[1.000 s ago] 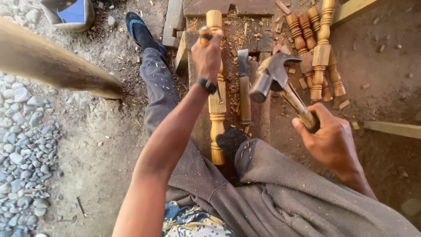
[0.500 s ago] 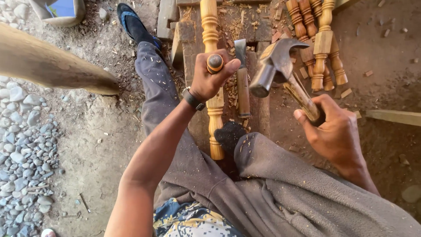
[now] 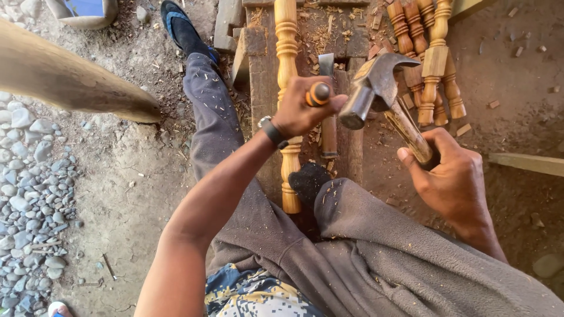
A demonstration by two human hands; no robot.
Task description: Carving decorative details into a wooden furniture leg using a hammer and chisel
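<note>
My left hand (image 3: 299, 111) is closed around an orange-handled chisel (image 3: 319, 94) held over a turned wooden spindle (image 3: 286, 58) lying on a plank (image 3: 258, 64). My right hand (image 3: 455, 176) grips a claw hammer (image 3: 376, 88), its head just beside the chisel's end. More turned spindles (image 3: 435, 58) lie on the dirt to the right.

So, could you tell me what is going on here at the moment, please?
A person sits on the ground over a turned wooden spindle lying on a plank. The left hand grips an orange-handled chisel upright against the spindle, while the right hand holds a claw hammer, its head close beside the chisel's top. More turned spindles lie to the right.
</note>
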